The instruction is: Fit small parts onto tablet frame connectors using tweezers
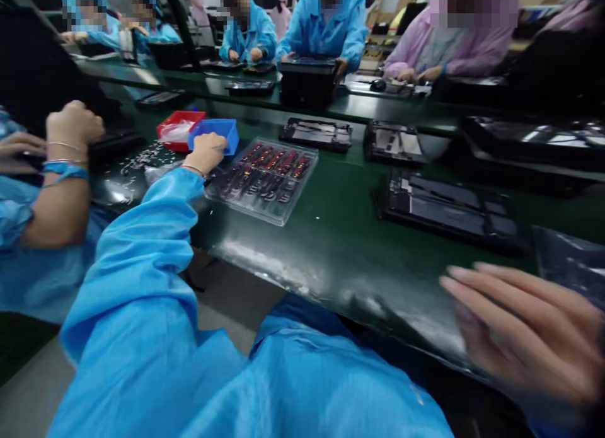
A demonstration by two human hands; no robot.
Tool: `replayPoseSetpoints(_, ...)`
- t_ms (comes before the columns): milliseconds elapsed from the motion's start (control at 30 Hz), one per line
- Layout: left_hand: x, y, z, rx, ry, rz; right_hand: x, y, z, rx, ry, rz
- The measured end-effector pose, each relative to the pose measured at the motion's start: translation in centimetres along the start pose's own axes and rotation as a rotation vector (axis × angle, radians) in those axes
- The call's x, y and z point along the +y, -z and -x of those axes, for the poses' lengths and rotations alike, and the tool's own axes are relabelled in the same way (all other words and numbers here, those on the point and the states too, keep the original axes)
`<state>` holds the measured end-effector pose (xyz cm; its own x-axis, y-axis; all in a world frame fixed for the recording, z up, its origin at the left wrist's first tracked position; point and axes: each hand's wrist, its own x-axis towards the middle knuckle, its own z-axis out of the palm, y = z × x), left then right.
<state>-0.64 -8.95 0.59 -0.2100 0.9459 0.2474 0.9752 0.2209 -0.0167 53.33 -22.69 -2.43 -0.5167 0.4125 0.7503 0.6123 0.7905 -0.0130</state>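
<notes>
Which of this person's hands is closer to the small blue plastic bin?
Left. The left hand reaches to the small blue plastic bin, touching its front edge; the right hand hovers far off, near the table's front edge.

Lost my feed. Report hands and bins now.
Left hand reaching at blue bin, grip hidden. Right hand open, empty, blurred. Clear tray beside left hand.

You sit at a long dark green bench. On it, toward the far left edge, lie a red bin and a blue bin, a clear tray beside them, and black panels along the right.
</notes>
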Motion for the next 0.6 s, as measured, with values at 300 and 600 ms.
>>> replayPoseSetpoints(300,6.9,3.7,1.9,0.195,-0.356,-0.083,3.3,-11.7,-11.8,-0.052,-0.175,-0.307)
replayPoseSetpoints(600,21.8,1.6,4.4,0.013,-1.09,-0.145,13.1,-13.5,-16.7,-0.757,0.01,0.387)
